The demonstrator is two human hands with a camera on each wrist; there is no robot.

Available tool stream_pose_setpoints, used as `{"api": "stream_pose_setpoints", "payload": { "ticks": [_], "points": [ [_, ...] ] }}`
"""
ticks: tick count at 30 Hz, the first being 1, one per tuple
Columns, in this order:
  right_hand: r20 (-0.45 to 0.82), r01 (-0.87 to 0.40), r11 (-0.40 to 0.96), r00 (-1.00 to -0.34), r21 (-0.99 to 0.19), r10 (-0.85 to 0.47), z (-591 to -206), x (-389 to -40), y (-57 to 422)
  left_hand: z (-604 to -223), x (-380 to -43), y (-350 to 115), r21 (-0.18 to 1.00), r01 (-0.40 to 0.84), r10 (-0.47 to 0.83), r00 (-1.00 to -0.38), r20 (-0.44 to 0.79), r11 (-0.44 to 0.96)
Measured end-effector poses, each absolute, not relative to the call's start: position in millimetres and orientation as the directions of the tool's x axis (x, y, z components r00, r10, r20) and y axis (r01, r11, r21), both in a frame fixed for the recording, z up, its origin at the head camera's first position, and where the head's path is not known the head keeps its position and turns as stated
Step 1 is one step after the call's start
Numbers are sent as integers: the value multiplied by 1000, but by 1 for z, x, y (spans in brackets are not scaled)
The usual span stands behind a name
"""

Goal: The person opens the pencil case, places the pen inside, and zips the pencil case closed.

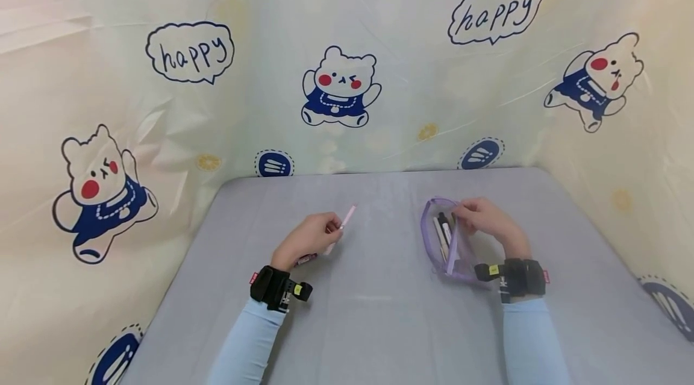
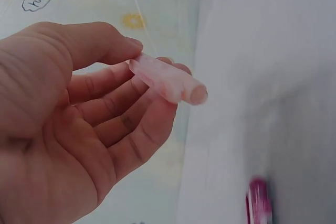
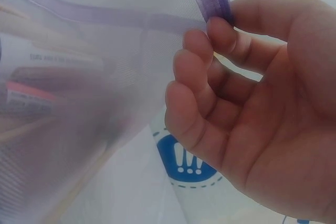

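My left hand [image 1: 311, 235] pinches a slim pale pink pen [image 1: 349, 216] between thumb and fingers, held at a slant above the table. In the left wrist view one blunt end of the pink pen [image 2: 163, 77] faces the camera. A magenta pen [image 2: 260, 203] lies on the table below that hand, partly hidden by it in the head view. On the right, my right hand [image 1: 485, 219] pinches the zippered edge of a purple mesh pencil pouch [image 1: 425, 231]. The pouch mouth gapes, and several pens [image 1: 443, 229] show inside it.
A grey cloth covers the table [image 1: 368, 325]. Behind it and at both sides hangs a pale curtain [image 1: 401, 90] printed with bears and speech bubbles. Black camera straps [image 1: 269, 288] sit on both wrists, near the tabletop.
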State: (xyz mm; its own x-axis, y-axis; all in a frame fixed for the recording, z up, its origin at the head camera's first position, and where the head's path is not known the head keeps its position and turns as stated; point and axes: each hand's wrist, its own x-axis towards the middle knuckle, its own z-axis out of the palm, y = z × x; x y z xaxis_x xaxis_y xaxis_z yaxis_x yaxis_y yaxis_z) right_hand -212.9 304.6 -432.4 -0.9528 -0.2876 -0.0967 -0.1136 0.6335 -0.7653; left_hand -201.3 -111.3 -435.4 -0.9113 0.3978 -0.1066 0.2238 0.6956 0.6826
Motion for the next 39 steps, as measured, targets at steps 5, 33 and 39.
{"api": "stream_pose_setpoints", "payload": {
  "ticks": [5,33,39],
  "points": [
    [-94,-121,641,-952,-758,-291,-433,-212,306,-434,-204,-97,748,242,452,-888,-86,618],
    [-73,-143,623,-949,-769,-307,-431,-214,303,-436,-216,-55,901,146,479,-875,-75,408],
    [-76,-142,620,-947,-771,-312,-432,-212,302,-438,-215,-42,918,96,428,-900,-86,386]
  ]
}}
